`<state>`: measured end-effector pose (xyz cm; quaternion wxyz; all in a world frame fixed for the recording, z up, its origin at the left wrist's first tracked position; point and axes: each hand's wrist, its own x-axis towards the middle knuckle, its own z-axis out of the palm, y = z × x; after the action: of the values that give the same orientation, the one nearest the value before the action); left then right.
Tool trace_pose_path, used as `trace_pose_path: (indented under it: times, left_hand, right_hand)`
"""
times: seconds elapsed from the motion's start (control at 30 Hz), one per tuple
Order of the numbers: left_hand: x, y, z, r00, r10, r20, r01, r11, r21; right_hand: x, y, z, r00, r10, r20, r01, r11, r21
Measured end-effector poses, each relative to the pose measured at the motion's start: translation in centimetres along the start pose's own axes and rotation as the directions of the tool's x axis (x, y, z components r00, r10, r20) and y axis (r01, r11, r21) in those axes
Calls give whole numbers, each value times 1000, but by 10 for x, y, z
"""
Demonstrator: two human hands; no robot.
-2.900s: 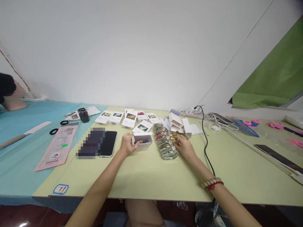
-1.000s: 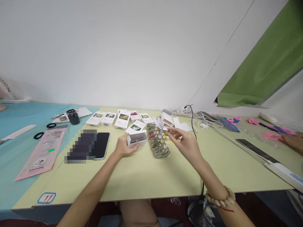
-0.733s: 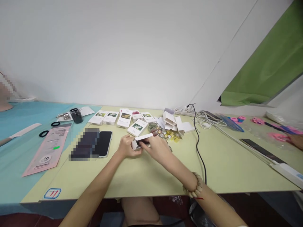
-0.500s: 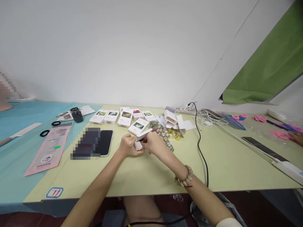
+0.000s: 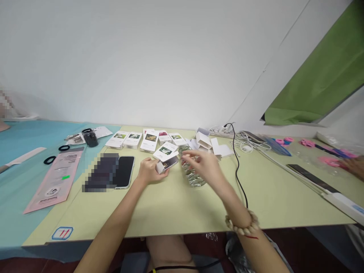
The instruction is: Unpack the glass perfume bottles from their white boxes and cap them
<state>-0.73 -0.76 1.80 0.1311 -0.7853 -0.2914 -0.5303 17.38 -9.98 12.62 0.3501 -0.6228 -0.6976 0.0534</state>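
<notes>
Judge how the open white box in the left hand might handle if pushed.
The open white box would likely dent if the left hand squeezed hard: its walls look like thin card. It may spill if tipped, since something shiny shows inside its open mouth.

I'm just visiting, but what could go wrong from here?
The small open white cardboard box tilts in the left grip, so anything inside might slip out.
The right grip overlaps the shiny silver-green packets in this view and could nudge some aside.
The thin black cable runs behind the right forearm in this view and might catch the pale beaded bracelet.
</notes>
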Motion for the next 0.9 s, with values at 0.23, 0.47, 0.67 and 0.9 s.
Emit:
trace_pose_path:
  times: [0.23, 0.47, 0.67, 0.9]
  left_hand:
    - [-4, -6, 6, 998, -67, 14, 66, 996, 52]
    - [-3, -7, 5, 995, -94, -22, 96, 989, 113]
    - [-1, -6, 3, 999, -40, -12, 40, 998, 57]
    - [-2, -4, 2, 992, -106, 71, 105, 994, 8]
  right_hand:
    - [-20, 112, -36, 948, 250, -196, -303, 897, -322]
    - [-24, 140, 8, 965, 262, -24, -254, 904, -343]
    - [-16, 149, 29, 975, 223, 1, -221, 965, -141]
    - [-16, 149, 28, 981, 196, -2, -195, 977, -84]
